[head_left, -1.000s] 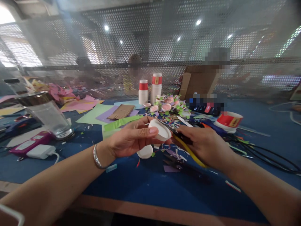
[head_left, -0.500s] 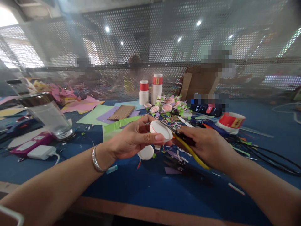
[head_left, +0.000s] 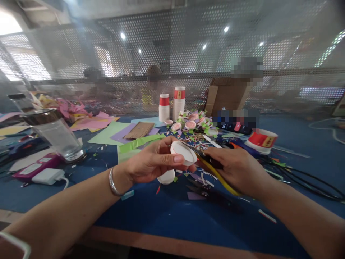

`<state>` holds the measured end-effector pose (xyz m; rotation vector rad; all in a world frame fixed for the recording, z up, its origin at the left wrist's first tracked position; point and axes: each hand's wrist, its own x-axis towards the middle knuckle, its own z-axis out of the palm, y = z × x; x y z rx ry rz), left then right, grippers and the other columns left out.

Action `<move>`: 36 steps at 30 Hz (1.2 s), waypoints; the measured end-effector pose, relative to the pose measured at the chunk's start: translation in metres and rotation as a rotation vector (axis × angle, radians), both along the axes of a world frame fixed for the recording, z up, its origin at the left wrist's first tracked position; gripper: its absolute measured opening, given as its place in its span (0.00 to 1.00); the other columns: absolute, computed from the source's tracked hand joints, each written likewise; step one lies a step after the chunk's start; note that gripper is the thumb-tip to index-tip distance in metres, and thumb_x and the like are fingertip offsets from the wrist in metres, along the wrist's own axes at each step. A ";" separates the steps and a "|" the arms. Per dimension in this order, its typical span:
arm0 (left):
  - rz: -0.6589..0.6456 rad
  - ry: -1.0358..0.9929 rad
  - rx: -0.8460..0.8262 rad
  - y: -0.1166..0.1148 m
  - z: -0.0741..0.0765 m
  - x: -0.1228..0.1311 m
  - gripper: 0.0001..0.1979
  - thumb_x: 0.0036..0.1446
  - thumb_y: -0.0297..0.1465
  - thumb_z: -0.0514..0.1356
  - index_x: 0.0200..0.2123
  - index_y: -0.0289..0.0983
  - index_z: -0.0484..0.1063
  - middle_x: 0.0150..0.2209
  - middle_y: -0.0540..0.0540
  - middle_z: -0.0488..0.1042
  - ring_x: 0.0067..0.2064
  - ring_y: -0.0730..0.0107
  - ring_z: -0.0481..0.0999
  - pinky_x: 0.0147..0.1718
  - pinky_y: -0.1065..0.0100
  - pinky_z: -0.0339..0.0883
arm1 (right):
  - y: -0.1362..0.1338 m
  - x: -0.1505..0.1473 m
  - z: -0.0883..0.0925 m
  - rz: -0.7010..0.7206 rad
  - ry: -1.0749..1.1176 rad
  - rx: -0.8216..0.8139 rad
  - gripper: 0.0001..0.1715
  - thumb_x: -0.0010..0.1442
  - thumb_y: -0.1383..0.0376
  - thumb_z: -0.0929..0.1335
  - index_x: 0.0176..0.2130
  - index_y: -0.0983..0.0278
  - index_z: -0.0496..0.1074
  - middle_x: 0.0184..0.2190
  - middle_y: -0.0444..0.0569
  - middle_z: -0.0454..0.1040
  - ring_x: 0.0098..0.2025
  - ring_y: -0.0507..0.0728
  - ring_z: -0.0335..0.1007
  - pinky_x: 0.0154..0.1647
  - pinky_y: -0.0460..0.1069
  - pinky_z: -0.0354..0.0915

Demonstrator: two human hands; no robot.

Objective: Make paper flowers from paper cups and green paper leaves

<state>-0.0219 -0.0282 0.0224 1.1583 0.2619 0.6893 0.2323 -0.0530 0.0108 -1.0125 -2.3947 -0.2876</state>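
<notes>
My left hand (head_left: 155,158) pinches a white paper cup bottom (head_left: 183,153) between thumb and fingers, tilted so its round face shows. In my right hand (head_left: 237,167) is a pair of scissors (head_left: 218,176) with black and yellow handles. Their blades lie along the far edge of the cup bottom; how far they are apart is hard to see. Another white round piece (head_left: 166,176) lies on the table just below my left hand. Dark snips or pliers (head_left: 206,193), partly in shadow, rest on the blue table below my right hand.
Paper cup stacks (head_left: 179,104) and a pile of trimmed cup bottoms with green bits (head_left: 198,122) stand at the back. A glass bottle (head_left: 58,133) and a purple box (head_left: 37,167) are left. Right are a red-banded cup (head_left: 261,141), a phone (head_left: 234,126) and black cable (head_left: 304,181).
Both hands stay close together, with the cup bottom and scissors almost in the same place. The cup bottom is turned slightly in my left fingers. The view has shifted a little.
</notes>
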 end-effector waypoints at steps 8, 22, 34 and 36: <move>-0.035 -0.017 -0.027 0.004 -0.005 -0.002 0.14 0.54 0.30 0.74 0.41 0.34 0.75 0.39 0.44 0.83 0.41 0.64 0.86 0.44 0.69 0.77 | 0.001 0.001 -0.001 0.024 0.008 -0.001 0.10 0.70 0.65 0.64 0.39 0.63 0.75 0.26 0.48 0.79 0.23 0.54 0.74 0.24 0.48 0.60; -0.067 0.007 0.028 0.009 -0.005 -0.004 0.14 0.57 0.33 0.73 0.43 0.34 0.77 0.40 0.43 0.84 0.41 0.66 0.86 0.40 0.74 0.78 | 0.003 0.002 -0.003 0.012 -0.014 -0.006 0.11 0.70 0.66 0.63 0.39 0.64 0.74 0.28 0.49 0.81 0.26 0.56 0.77 0.25 0.49 0.62; -0.065 0.090 0.007 -0.001 -0.005 0.002 0.20 0.53 0.35 0.75 0.44 0.34 0.75 0.41 0.42 0.81 0.43 0.62 0.85 0.41 0.69 0.79 | 0.003 -0.002 -0.004 -0.057 -0.020 -0.012 0.12 0.68 0.67 0.63 0.38 0.63 0.75 0.26 0.49 0.80 0.26 0.56 0.76 0.25 0.48 0.61; 0.017 0.104 0.022 0.000 -0.004 0.002 0.22 0.51 0.34 0.76 0.45 0.36 0.72 0.40 0.44 0.81 0.42 0.62 0.85 0.41 0.67 0.79 | 0.004 -0.002 -0.002 -0.105 0.005 -0.039 0.14 0.70 0.62 0.63 0.35 0.62 0.75 0.27 0.50 0.80 0.27 0.57 0.77 0.26 0.49 0.61</move>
